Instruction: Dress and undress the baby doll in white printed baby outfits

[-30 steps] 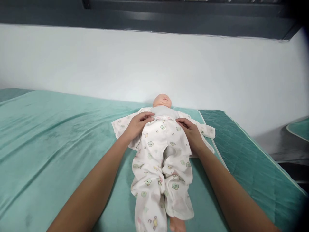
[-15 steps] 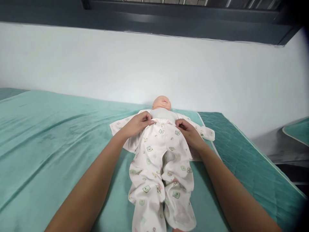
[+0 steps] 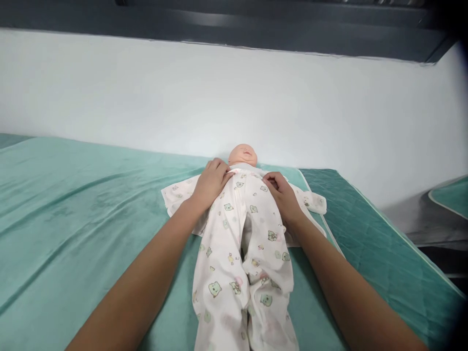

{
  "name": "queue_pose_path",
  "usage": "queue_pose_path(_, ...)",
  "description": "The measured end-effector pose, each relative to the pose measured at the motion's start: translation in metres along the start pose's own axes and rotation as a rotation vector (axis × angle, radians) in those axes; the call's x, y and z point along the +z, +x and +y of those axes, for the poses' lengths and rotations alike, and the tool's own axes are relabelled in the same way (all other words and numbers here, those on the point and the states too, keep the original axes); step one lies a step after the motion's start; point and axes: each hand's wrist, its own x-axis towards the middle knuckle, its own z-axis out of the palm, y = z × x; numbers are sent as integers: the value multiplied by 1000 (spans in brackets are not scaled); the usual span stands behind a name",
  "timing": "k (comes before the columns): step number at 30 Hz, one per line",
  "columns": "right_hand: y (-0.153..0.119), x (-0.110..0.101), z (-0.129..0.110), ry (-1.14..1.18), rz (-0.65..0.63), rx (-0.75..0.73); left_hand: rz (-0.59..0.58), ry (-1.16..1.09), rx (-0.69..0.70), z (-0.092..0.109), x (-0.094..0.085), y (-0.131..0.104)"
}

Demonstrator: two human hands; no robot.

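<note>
A baby doll point(image 3: 243, 155) lies on its back, head toward the wall. White baby pants point(image 3: 224, 253) with a green bear print cover its legs, the waistband drawn up near the chest. My left hand point(image 3: 212, 183) is closed on the waistband's left side, thumb and fingers pinching the cloth. At the right side of the waistband, my right hand point(image 3: 281, 192) pinches the pants with curled fingers. A matching baby shirt point(image 3: 181, 191) lies spread beneath the doll, its sleeves out to both sides. The doll's feet are out of view.
A light green sheet point(image 3: 73, 219) with creases covers the bed. On the right lies a darker green quilted mat point(image 3: 365, 234). Behind the doll rises a white wall point(image 3: 234, 97), and a dark metal bed frame point(image 3: 234, 24) crosses overhead.
Both hands have pulled the waistband up toward the doll's chest, the left hand further. The pant legs are straighter and less bunched, and the grey torso is more covered.
</note>
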Motion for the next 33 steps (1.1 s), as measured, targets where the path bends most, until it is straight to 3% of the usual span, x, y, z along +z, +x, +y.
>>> queue_pose_path(2,4,-1,-1,-37,-18,-103,2,-21,60,-4,1,2)
queue_pose_path(4,10,-2,-3,-60,-43,-147,-90,-129,26,-8,-1,4)
queue_pose_path(7,20,-4,-7,-6,-143,-109,-206,-253,-87,-10,-6,7)
queue_pose_path(11,33,-4,-7,70,-231,-20,-220,-257,-166,-14,-7,12)
queue_pose_path(19,71,3,25,-219,-15,19,-92,-140,-317,-24,14,46)
queue_pose_path(23,76,5,27,-187,33,74,-52,-181,-416,-28,19,51)
queue_pose_path(28,60,7,20,-66,-2,-15,-99,-344,-233,-23,12,34)
queue_pose_path(33,40,2,13,-86,-52,-147,-185,-263,-119,-17,2,17)
